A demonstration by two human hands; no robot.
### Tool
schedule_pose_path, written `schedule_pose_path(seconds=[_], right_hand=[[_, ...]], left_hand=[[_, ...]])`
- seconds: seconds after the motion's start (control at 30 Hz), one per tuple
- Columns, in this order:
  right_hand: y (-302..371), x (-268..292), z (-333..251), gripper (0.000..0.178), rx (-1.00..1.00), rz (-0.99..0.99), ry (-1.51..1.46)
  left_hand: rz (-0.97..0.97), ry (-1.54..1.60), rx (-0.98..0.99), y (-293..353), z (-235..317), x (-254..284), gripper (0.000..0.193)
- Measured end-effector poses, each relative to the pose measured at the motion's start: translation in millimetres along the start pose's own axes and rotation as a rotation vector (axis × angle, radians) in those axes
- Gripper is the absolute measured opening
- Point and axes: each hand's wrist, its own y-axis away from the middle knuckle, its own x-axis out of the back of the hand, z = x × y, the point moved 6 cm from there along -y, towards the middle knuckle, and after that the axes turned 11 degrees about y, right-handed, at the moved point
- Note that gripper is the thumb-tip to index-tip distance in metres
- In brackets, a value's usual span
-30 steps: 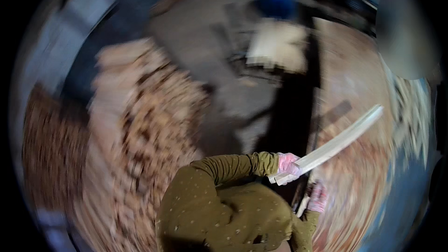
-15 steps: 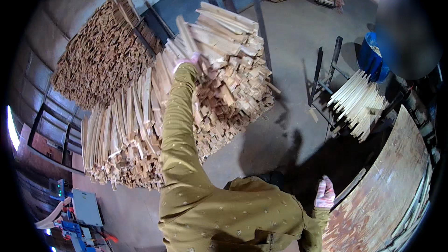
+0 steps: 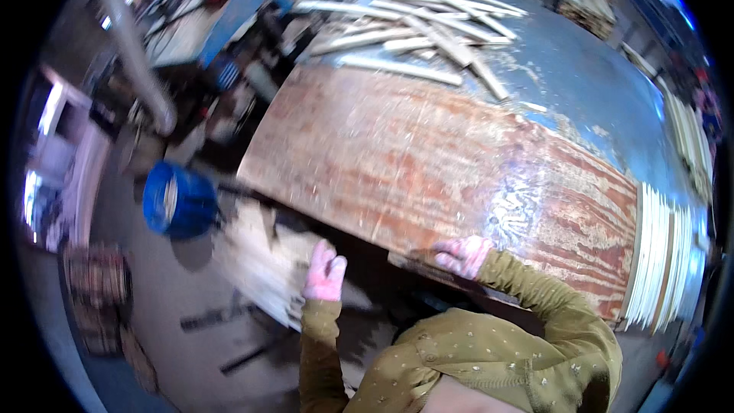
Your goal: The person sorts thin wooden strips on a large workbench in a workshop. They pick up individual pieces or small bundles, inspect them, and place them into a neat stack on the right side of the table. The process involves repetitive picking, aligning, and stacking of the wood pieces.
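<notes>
The left hand [image 3: 326,271] has been brought from the wood pile to near the pale slats [image 3: 256,271], fingers parted; the right hand [image 3: 463,255] is laid at the board's [image 3: 413,160] edge, its grip impossible to tell. Slats are best gripped mid-length.

– Landmark?
– Plywood board [image 3: 428,168]. Right hand [image 3: 464,256] at its near edge, fingers bent.
– Left hand [image 3: 326,274]?
– Off the board's near edge, beside pale strips [image 3: 256,269], contact unclear, thumb and fingers apart.
– Rest?
– Blue barrel [image 3: 195,203] left of the board, loose sticks [image 3: 445,42] beyond the board, white strips [image 3: 657,260] lined up along its right end.
</notes>
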Motion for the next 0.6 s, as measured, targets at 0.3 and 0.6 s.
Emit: schedule_pose_path(seconds=[0.3,0.6], right_hand=[[-71,179,290,0.040,-0.629,0.727,-0.134],[-406,416,403,0.058,-0.491,0.759,0.485]], left_hand=[[-0.246,-1.586,0.094,-344,-37,-161,0.083],[-0.311,-1.715,-0.083,-529,-163,-297,0.109]])
